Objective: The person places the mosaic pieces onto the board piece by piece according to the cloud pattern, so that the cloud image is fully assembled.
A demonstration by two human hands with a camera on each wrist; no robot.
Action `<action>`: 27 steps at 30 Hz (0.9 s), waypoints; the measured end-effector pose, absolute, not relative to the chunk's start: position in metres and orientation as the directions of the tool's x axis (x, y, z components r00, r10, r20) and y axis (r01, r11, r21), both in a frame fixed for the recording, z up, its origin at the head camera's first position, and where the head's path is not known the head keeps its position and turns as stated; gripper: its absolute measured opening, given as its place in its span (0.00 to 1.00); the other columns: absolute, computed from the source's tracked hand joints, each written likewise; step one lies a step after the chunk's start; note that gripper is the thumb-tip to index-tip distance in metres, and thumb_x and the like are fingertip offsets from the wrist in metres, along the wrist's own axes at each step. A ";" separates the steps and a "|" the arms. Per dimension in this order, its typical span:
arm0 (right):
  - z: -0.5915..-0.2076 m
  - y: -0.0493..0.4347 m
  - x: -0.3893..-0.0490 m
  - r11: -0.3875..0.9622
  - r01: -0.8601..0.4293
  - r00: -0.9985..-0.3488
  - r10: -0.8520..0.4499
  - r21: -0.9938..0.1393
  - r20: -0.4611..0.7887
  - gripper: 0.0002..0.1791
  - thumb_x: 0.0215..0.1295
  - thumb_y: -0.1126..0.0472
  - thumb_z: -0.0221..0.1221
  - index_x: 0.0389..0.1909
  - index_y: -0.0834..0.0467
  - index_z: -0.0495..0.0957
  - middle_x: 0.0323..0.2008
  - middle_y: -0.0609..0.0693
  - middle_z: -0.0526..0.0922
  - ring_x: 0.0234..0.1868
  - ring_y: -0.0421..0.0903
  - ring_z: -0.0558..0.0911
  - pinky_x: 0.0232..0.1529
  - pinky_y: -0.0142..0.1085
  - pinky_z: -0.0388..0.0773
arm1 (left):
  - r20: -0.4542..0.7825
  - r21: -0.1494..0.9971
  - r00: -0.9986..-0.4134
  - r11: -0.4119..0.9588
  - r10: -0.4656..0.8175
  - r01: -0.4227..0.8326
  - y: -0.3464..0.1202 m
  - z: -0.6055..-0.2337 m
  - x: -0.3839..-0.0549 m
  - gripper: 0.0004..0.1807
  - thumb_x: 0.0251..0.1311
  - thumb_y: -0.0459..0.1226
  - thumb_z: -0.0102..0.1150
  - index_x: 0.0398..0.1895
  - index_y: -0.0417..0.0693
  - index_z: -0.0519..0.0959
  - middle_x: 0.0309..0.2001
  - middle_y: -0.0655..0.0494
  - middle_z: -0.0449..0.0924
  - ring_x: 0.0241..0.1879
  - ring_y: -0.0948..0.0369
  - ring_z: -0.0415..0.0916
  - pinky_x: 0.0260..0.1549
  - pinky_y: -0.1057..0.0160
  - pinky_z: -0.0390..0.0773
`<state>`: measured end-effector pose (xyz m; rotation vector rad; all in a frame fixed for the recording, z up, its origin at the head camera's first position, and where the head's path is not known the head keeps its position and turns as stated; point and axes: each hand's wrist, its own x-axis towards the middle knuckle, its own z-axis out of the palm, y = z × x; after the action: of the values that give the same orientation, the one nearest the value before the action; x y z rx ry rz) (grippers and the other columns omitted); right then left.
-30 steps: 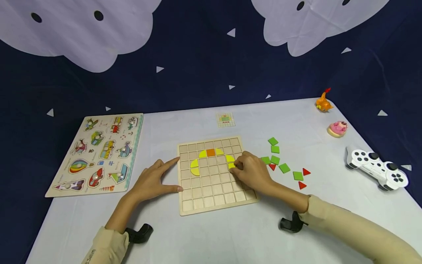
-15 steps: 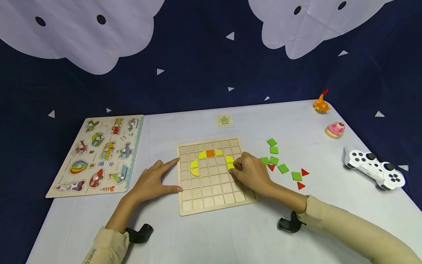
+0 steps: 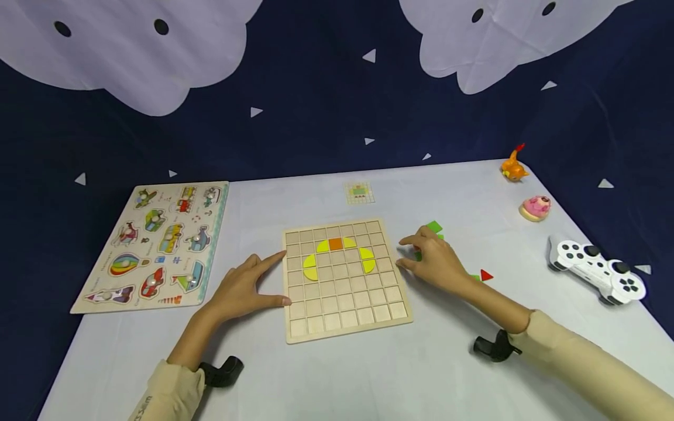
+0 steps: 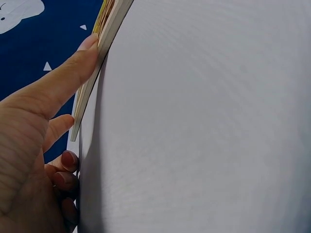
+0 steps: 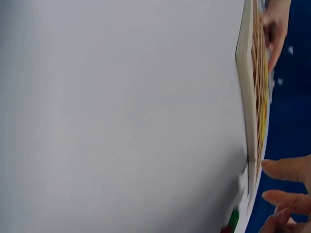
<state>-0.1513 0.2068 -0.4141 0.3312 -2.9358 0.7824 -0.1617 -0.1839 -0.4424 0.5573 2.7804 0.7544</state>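
A wooden grid board (image 3: pixel 327 305) lies mid-table. On its upper part sit an orange square (image 3: pixel 335 244) and several yellow quarter-round pieces (image 3: pixel 310 273), with two more yellow pieces (image 3: pixel 367 266) stacked at the right. My left hand (image 3: pixel 242 293) rests at the board's left edge, thumb and forefinger spread against the rim; the left wrist view shows the thumb on the edge. Right of the board, my right hand (image 3: pixel 441 263) hovers with fingers extended and apart, nothing visible between them. It partly covers green squares (image 3: pixel 434 226) and hides some red triangles (image 3: pixel 487 275).
A small pattern card (image 3: pixel 359 193) lies behind the board. To the left is a picture peg puzzle (image 3: pixel 163 248). Along the right side are an orange toy (image 3: pixel 513 168), a pink toy (image 3: pixel 535 207) and a white game controller (image 3: pixel 597 269).
My right hand has let go of the yellow piece at the grid's right and moved right, off the board to over the green squares. My left hand has stayed at the board's edge.
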 end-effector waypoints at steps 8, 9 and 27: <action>-0.413 0.242 -0.157 0.860 -0.243 -0.969 -0.237 -0.449 0.072 0.19 0.54 0.61 0.72 0.47 0.63 0.85 0.33 0.53 0.73 0.32 0.46 0.71 0.32 0.37 0.67 | -0.106 0.523 -0.908 0.799 0.406 0.296 -0.184 -0.442 -0.162 0.55 0.40 0.64 0.74 0.75 0.60 0.64 0.32 0.54 0.65 0.25 0.59 0.56 0.28 0.61 0.57; -0.413 0.246 -0.157 0.866 -0.253 -0.966 -0.248 -0.432 0.067 0.19 0.55 0.61 0.72 0.47 0.64 0.85 0.33 0.54 0.74 0.32 0.46 0.71 0.32 0.36 0.67 | -0.106 0.523 -0.908 0.799 0.406 0.297 -0.184 -0.441 -0.163 0.55 0.40 0.64 0.74 0.75 0.60 0.64 0.32 0.54 0.65 0.25 0.59 0.57 0.28 0.61 0.57; -0.418 0.271 -0.172 0.822 -0.451 -0.889 -0.449 -0.347 0.093 0.14 0.54 0.59 0.73 0.39 0.62 0.87 0.32 0.47 0.73 0.29 0.40 0.68 0.30 0.33 0.68 | -0.105 0.525 -0.909 0.799 0.403 0.294 -0.184 -0.442 -0.162 0.56 0.39 0.64 0.74 0.75 0.60 0.64 0.32 0.55 0.65 0.25 0.59 0.57 0.28 0.61 0.58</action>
<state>-0.1717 0.2712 -0.4184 0.7387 -2.9916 0.5731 -0.1620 -0.1838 -0.4417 0.5446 2.7752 0.7591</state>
